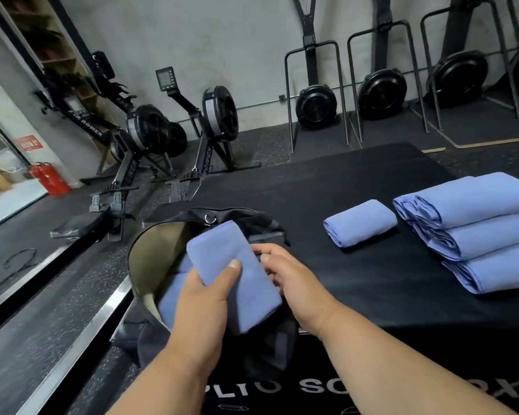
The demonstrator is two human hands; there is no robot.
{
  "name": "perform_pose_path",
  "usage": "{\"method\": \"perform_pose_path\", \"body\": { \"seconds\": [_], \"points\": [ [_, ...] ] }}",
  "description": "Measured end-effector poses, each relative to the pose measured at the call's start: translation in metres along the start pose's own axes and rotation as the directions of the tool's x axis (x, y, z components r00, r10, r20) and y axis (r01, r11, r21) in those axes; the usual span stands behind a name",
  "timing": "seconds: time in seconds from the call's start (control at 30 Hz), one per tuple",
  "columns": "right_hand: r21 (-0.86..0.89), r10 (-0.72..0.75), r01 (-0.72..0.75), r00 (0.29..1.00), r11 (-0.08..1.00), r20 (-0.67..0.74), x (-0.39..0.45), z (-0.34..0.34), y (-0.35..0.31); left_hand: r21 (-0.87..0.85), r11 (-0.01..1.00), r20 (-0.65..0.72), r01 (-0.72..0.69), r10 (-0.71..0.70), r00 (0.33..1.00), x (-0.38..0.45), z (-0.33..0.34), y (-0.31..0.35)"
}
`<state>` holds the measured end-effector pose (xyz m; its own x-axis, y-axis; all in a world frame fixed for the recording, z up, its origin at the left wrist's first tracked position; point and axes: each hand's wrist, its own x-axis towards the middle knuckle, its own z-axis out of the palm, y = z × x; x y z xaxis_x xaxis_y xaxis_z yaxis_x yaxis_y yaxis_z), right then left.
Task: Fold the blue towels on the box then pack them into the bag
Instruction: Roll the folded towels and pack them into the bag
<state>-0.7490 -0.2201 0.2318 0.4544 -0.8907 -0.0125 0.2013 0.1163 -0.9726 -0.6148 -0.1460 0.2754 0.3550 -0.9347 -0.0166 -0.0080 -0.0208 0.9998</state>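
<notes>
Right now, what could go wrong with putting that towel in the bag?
1. The folded towel is held over the bag by the left hand and right hand; a loose grip might let it unfold.
2. The bag sits at the box edge, so pushing down could tip it off.
3. Towels already inside may get rumpled.

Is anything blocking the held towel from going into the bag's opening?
Nothing visible blocks it. The folded towel, held by the left hand and right hand, sits right over the open mouth of the bag. Blue towels already inside fill part of the space below it.
</notes>
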Motion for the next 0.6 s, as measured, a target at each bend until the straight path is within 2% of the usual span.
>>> {"method": "perform_pose_path", "body": {
  "seconds": [0.03,0.1,0.17,0.23,0.3,0.4,0.6],
  "points": [
    [-0.057,-0.003,0.000,0.998,0.998,-0.059,0.004,0.004,0.001,0.042,0.999,-0.039,-0.012,0.013,0.999,0.003,-0.011,0.004],
    [-0.350,-0.054,0.000,0.988,0.937,-0.147,0.015,0.010,0.007,0.177,0.983,-0.126,-0.040,0.063,0.990,0.009,-0.035,0.010],
    [-0.646,-0.069,-0.045,0.986,0.762,-0.150,0.025,0.020,0.013,0.290,0.956,-0.188,-0.036,0.094,0.978,0.012,-0.055,0.014],
    [-0.780,-0.059,-0.089,0.985,0.620,-0.160,0.034,0.035,0.020,0.350,0.937,-0.222,-0.019,0.103,0.970,0.010,-0.069,0.017],
    [-0.831,-0.082,-0.103,0.981,0.547,-0.176,0.044,0.050,0.024,0.410,0.912,-0.226,-0.007,0.109,0.968,0.006,-0.079,0.019],
    [-0.838,-0.090,-0.139,0.972,0.528,-0.217,0.059,0.066,0.026,0.421,0.907,-0.225,-0.001,0.106,0.969,0.002,-0.093,0.015],
    [-0.916,0.047,-0.185,0.982,0.355,-0.180,0.076,0.087,0.035,0.420,0.907,-0.212,-0.030,0.130,0.969,-0.003,-0.110,0.014]
  ]
}}
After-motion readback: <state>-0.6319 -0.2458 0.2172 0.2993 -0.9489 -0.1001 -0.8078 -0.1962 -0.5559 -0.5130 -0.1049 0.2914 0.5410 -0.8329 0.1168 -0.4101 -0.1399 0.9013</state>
